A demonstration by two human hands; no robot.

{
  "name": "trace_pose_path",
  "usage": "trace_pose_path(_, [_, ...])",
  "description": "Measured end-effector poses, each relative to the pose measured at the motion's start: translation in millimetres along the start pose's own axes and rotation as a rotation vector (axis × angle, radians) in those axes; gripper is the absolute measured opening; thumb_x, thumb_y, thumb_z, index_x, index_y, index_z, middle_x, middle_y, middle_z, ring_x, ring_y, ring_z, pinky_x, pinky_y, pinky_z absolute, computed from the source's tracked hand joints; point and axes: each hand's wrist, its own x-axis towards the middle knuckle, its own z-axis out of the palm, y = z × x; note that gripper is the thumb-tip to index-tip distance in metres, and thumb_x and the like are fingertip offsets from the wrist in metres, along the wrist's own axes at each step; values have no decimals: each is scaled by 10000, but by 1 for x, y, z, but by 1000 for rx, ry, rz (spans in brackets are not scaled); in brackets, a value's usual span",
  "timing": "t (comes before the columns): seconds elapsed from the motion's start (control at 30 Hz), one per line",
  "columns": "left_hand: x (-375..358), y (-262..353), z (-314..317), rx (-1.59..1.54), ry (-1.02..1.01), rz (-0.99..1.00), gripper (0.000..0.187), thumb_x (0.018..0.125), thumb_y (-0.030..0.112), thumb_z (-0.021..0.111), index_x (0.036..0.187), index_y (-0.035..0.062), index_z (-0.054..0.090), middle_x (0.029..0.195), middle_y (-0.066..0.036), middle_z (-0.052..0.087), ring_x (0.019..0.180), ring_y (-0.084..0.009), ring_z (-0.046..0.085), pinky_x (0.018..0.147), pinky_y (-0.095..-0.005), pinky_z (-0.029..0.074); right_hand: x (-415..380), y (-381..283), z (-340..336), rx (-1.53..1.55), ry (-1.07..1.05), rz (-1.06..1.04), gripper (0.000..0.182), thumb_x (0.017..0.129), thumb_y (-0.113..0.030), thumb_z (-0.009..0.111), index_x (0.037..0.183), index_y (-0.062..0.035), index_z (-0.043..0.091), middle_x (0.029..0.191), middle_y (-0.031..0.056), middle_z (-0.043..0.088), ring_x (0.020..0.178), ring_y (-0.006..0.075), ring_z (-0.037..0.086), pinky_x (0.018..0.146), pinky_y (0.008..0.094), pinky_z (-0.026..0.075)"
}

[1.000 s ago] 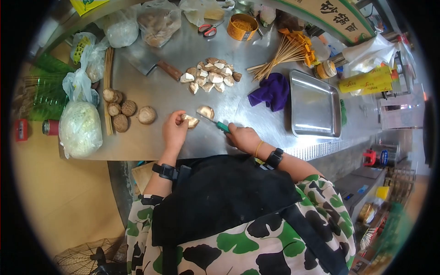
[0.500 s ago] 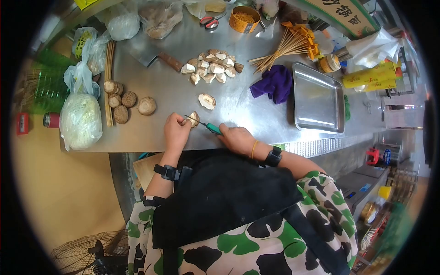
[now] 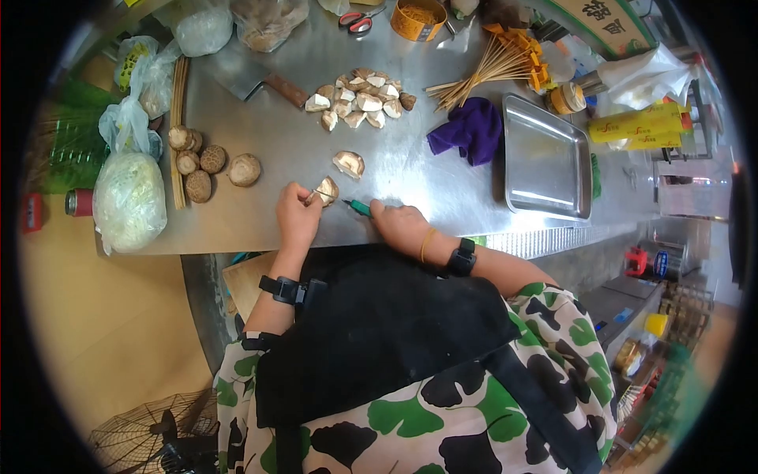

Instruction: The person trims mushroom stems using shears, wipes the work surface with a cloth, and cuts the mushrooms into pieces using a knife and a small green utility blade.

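Observation:
My left hand (image 3: 298,215) pinches a piece of mushroom (image 3: 327,190) near the table's front edge, its pale cut side showing. My right hand (image 3: 406,228) is wrapped around the green handle of a small knife (image 3: 358,207); its thin blade points left, toward the piece in my left fingers. Just beyond lies a loose cut mushroom piece (image 3: 348,164). Farther back, a pile of cut mushroom chunks (image 3: 368,101) sits on the steel table (image 3: 272,212). Several whole mushrooms (image 3: 244,170) rest to the left.
A cleaver (image 3: 283,89) lies behind the whole mushrooms. Bundled sticks (image 3: 181,87) and filled plastic bags (image 3: 130,201) line the left side. To the right are a purple cloth (image 3: 470,133), a metal tray (image 3: 546,201) and fanned skewers (image 3: 485,75). Scissors (image 3: 359,24) lie at the back.
The loose cut piece now shows a different side, with a half-round outline. Both hands keep their holds near the front edge. The whole view has shifted slightly.

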Motion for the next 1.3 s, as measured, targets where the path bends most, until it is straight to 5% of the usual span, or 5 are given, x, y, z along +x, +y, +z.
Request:
trace_pose_path(0.13, [9, -6, -13, -125, 132, 8, 114, 867, 74, 637, 863, 1, 549, 699, -101, 592, 562, -179, 615, 543, -318, 500, -4, 15, 1, 76, -42, -7, 169, 943, -162, 499, 1038, -28, 462, 751, 215, 668, 727, 415, 674, 647, 503, 525])
trace_pose_path(0.27, [27, -10, -25, 62, 123, 173, 184, 875, 159, 682, 983, 33, 603, 969, -109, 613, 840, -213, 622, 754, -363, 508, -15, 21, -13, 200, -68, 10, 218, 985, -245, 490, 1054, -41, 455, 749, 228, 650, 750, 446, 644, 675, 531, 495])
trace_pose_path(0.37, [28, 18, -18, 524, 311, 555, 284, 840, 268, 731, 1015, 72, 622, 1072, -101, 592, 1028, -281, 546, 906, -420, 435, -27, 30, -11, 264, 43, 22, 259, 984, -278, 510, 1042, -34, 441, 728, 235, 633, 715, 457, 622, 652, 549, 473])
trace_pose_path(0.6, [18, 78, 32, 760, 0, 545, 430, 751, 399, 775, 1018, 97, 627, 1082, -88, 609, 1082, -306, 507, 920, -463, 379, -49, 38, -18, 306, 232, 163, 279, 983, -298, 516, 1029, -40, 419, 707, 236, 623, 676, 465, 604, 628, 549, 466])
trace_pose_path(1.3, [28, 58, 20, 464, -55, 431, 247, 734, 139, 787, 910, 58, 634, 913, -107, 626, 901, -296, 609, 794, -407, 478, -6, 28, -27, 231, 82, 171, 246, 980, -265, 504, 1017, -23, 479, 765, 224, 659, 777, 435, 644, 717, 537, 485])
